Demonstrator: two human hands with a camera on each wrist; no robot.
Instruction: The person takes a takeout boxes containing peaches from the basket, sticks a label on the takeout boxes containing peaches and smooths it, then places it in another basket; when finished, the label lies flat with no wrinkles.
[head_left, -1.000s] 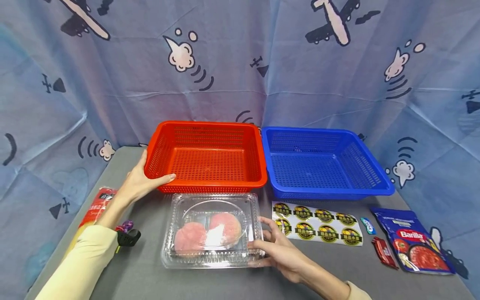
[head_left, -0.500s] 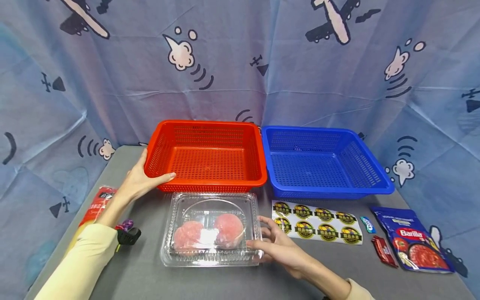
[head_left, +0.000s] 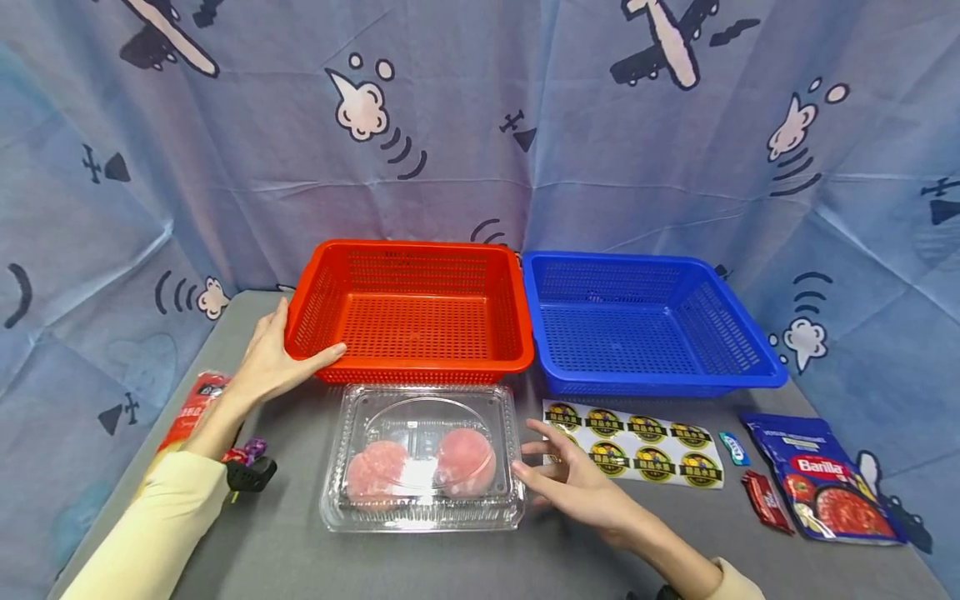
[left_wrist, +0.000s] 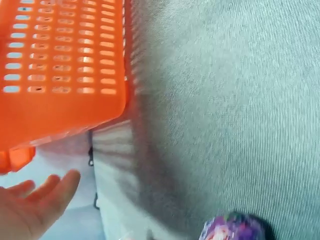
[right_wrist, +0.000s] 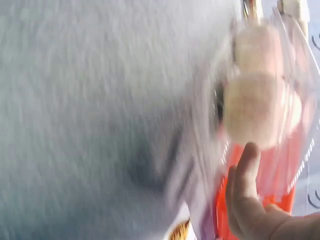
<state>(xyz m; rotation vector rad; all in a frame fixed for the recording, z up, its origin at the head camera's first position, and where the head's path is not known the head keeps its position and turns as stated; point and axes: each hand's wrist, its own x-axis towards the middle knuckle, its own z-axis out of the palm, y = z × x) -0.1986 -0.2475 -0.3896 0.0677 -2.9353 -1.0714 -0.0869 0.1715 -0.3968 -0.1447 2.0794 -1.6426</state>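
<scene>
A clear lidded plastic clamshell box [head_left: 420,521] lies on the grey table in front of the red basket [head_left: 420,367]. Inside are two pink, round, peach-like fruits [head_left: 465,462], also blurrily visible as fruit [right_wrist: 252,107] in the right wrist view. My right hand [head_left: 581,487] hovers just off the box's right side, fingers spread, holding nothing. At the red basket's left end is my left hand [head_left: 270,362], its thumb near the front corner. In the left wrist view, the visible fingers of that left hand [left_wrist: 37,205] are extended, apart from the basket wall [left_wrist: 60,110].
A blue basket [head_left: 660,387] stands right of the red one. A sticker sheet [head_left: 611,458], small blue-white packet [head_left: 735,448], red packet [head_left: 767,502] and Barilla pouch [head_left: 828,483] lie on the right. A red-yellow package [head_left: 195,408] and small purple-wrapped item [head_left: 256,448] lie left.
My right hand has let go of the clamshell box and moved right, away from its edge. My left hand has shifted slightly left at the red basket. The fruits inside sit slightly farther apart.
</scene>
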